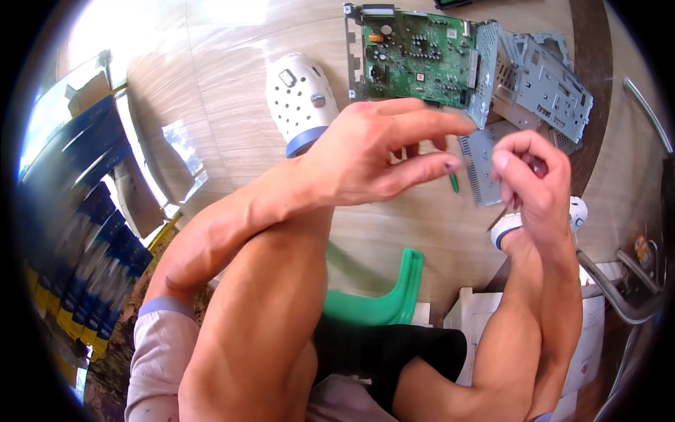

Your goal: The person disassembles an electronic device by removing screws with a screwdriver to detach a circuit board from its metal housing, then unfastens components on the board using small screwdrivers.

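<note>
My left hand (394, 151) is held in the air with fingers stretched forward and apart, nothing visible in it. Its fingertips point towards my right hand (534, 176), which is closed. From the right fist a thin shaft (496, 219) sticks out at the lower left, and a dark rounded end shows between the fingers; it looks like a screwdriver, mostly hidden. Beyond both hands a green circuit board (415, 60) lies in a metal frame on the floor. A grey slotted metal plate (480, 165) lies below the hands, beside a small green stick-like object (454, 183).
Bent metal casing parts (552, 88) lie right of the board. A white clog (299, 95) is on my left foot; another clog (508, 228) is at the right. A green plastic stool (380, 299) is below me. Metal tubing (615, 288) and a white box (460, 316) stand at the right.
</note>
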Action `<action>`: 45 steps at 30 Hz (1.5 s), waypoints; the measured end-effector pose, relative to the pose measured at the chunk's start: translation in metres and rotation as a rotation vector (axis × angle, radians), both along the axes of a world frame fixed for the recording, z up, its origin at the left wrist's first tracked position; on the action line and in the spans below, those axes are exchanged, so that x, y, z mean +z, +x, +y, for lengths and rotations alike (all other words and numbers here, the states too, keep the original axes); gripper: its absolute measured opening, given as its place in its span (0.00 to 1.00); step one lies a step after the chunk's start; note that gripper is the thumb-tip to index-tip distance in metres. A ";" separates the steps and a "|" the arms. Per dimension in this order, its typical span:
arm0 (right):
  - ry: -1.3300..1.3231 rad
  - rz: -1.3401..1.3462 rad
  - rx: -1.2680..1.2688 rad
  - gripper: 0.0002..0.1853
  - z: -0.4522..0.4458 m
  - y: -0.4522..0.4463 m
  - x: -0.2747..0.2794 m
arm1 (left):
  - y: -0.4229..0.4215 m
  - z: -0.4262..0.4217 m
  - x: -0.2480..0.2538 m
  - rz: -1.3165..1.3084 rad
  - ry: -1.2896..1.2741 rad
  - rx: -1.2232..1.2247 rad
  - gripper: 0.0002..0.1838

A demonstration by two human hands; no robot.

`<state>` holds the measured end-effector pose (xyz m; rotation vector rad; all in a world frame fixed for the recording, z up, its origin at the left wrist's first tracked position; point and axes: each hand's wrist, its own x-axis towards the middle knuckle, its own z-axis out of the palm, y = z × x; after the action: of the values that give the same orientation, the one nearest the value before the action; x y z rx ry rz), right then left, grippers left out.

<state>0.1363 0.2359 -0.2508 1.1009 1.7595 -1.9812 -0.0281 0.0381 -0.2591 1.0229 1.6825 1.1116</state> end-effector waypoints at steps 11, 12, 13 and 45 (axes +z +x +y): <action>-0.697 0.043 -0.316 0.08 -0.021 0.006 0.011 | 0.011 0.003 -0.005 0.199 0.324 0.045 0.16; -0.708 0.059 -0.317 0.08 -0.022 0.003 0.011 | 0.011 0.002 -0.005 0.204 0.336 0.070 0.16; -0.717 0.074 -0.322 0.07 -0.024 0.001 0.012 | 0.010 0.004 -0.003 0.207 0.341 0.090 0.15; -0.815 0.204 -0.331 0.09 -0.029 -0.004 0.005 | 0.003 0.014 0.009 0.212 0.357 0.154 0.09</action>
<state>0.1321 0.2073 -0.2455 0.9393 0.6784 -2.6976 -0.0252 0.0520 -0.2500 1.2877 1.7913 1.4861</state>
